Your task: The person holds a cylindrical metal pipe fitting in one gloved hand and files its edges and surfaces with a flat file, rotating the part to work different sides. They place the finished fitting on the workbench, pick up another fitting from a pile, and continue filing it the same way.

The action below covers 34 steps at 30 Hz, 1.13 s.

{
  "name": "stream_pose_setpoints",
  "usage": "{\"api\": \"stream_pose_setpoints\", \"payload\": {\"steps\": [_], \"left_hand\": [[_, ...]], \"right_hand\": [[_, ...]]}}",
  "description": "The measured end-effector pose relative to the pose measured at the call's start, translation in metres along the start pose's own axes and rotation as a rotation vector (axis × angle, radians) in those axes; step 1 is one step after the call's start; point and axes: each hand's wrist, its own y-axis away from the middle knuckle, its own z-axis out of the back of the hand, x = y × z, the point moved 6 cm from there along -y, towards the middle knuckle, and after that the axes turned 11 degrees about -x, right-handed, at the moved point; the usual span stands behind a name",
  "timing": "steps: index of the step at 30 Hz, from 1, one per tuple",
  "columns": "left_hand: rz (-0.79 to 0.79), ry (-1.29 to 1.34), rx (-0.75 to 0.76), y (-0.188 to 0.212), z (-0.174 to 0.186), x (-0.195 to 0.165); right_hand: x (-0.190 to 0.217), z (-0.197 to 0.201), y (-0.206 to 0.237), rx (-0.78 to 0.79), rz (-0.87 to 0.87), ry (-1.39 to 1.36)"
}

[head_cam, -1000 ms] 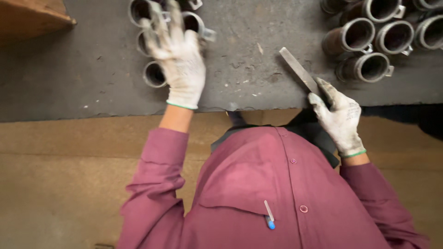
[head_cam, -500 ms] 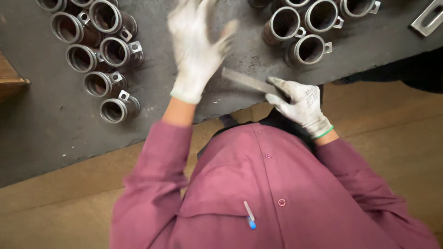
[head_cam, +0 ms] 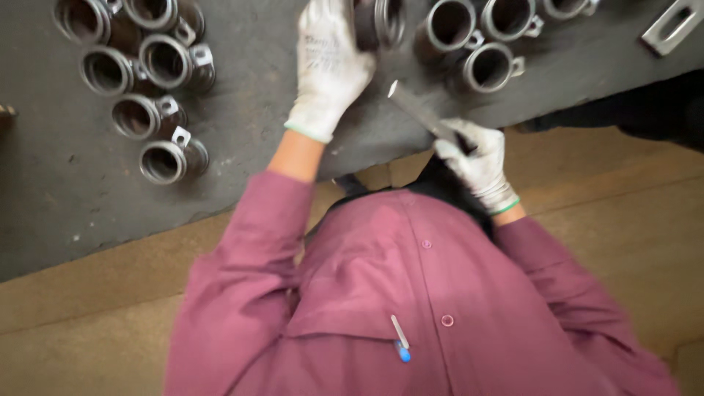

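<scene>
My left hand, in a white glove, grips a dark metal ring fitting near the top edge of the view, over the dark bench top. My right hand, also gloved, holds a flat grey metal file by its handle; the blade points up and left toward the fitting, its tip just below it. Both sleeves are maroon.
Several ring fittings with small lugs are grouped at the upper left of the bench. More fittings stand at the upper right, beside a slotted metal bar. The floor below is tan. A pen sits in my shirt pocket.
My left hand went from spread open over the bench to closed on a ring fitting. My right hand brought the file closer to it. The view shifted, showing the left group more fully.
</scene>
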Motion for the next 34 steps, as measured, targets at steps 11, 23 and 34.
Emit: {"api": "stream_pose_setpoints", "payload": {"steps": [11, 23, 34], "left_hand": [[-0.122, -0.097, 0.306, 0.096, 0.041, 0.009], [-0.081, -0.170, 0.455, 0.097, 0.023, 0.021], [0.008, -0.146, 0.473, 0.105, 0.017, 0.035]], "right_hand": [[0.016, 0.006, 0.041, 0.016, 0.190, 0.082], [0.083, -0.031, -0.001, 0.136, 0.448, 0.325], [0.130, -0.032, -0.002, 0.181, 0.382, 0.455]]}}
